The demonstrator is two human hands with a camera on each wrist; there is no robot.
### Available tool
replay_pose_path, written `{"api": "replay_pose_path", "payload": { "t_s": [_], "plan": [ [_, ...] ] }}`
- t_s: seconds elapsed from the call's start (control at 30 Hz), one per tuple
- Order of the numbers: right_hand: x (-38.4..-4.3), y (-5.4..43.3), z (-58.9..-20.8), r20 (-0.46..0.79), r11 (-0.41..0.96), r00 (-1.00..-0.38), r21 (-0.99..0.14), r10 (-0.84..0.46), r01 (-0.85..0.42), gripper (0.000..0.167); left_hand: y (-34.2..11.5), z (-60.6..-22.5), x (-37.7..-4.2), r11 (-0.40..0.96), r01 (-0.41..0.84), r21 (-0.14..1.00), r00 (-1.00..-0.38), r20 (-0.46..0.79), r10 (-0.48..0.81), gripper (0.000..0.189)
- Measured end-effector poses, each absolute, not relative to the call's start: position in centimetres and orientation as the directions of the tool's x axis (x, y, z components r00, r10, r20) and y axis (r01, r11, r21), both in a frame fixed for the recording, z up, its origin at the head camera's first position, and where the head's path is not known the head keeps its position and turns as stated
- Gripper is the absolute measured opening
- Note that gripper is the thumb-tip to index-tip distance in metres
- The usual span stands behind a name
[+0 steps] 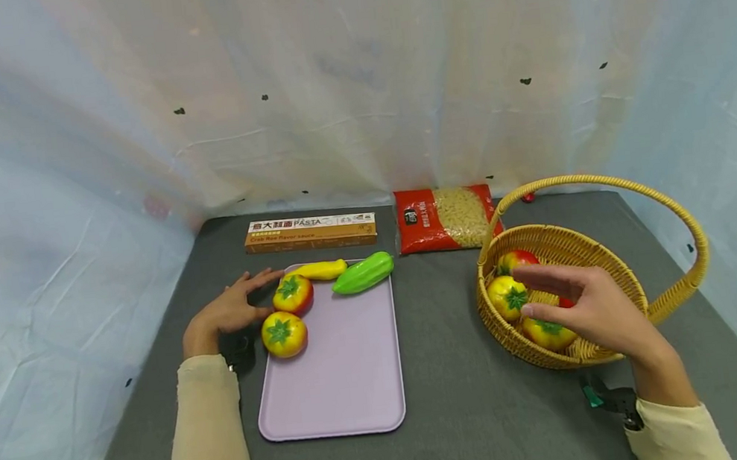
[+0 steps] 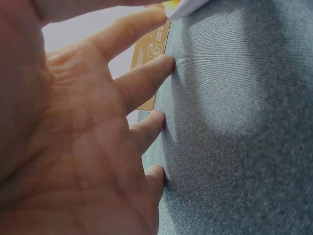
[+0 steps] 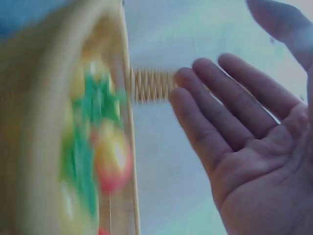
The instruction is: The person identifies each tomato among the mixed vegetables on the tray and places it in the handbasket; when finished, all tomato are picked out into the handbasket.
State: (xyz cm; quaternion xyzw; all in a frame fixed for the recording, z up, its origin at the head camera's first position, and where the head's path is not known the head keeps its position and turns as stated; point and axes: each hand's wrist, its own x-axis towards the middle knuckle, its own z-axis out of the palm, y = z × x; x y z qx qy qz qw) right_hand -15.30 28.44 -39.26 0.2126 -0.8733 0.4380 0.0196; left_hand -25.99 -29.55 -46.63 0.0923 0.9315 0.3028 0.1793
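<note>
My left hand [image 1: 236, 307] is at the left edge of a pale purple tray [image 1: 351, 382], fingers spread. In the left wrist view its fingertips [image 2: 167, 63] are at the grey cloth, and nothing is in the palm. Beside it on the tray are two yellow-red tomato-like fruits with green leafy tops, one farther back [image 1: 293, 295] and one nearer [image 1: 284, 335]. Over a wicker basket [image 1: 585, 241] hovers my right hand [image 1: 588, 304], fingers extended and palm empty. Several similar fruits [image 1: 507, 298] lie inside the basket, partly hidden by that hand.
A yellow pepper-like vegetable [image 1: 319, 270] and a green ridged gourd-like one [image 1: 363, 273] lie at the tray's back. Behind the tray stands a pasta box [image 1: 310, 233], with a red pasta bag [image 1: 444, 218] to its right. The basket's tall handle [image 1: 595, 178] arches upward.
</note>
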Motion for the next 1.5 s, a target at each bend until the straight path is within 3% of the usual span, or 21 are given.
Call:
{"api": "replay_pose_path", "payload": {
  "t_s": [0.5, 0.9, 1.13, 1.5],
  "plan": [
    [-19.3, 14.7, -40.5, 0.215, 0.189, -0.763, -0.896, -0.609, -0.403, 0.062, -29.4, -46.4, -25.9, 0.801, 0.061, 0.595, -0.918, -0.282, 0.279, 0.080],
    [-21.4, 5.7, -42.9, 0.238, 0.053, -0.681, -0.924, -0.692, -0.377, 0.061, -29.4, -46.4, -25.7, 0.806, 0.040, 0.591, -0.918, -0.298, 0.263, 0.080],
    [-22.0, 1.9, -44.2, 0.174, 0.130, -0.648, -0.910, -0.741, -0.393, 0.061, -29.6, -46.5, -25.8, 0.801, 0.056, 0.596, -0.919, -0.283, 0.274, 0.079],
    [-22.7, -1.0, -45.2, 0.057, 0.334, -0.659, -0.828, -0.750, -0.451, 0.065, -29.6, -46.4, -25.7, 0.794, 0.051, 0.606, -0.918, -0.285, 0.276, 0.079]
  ]
}}
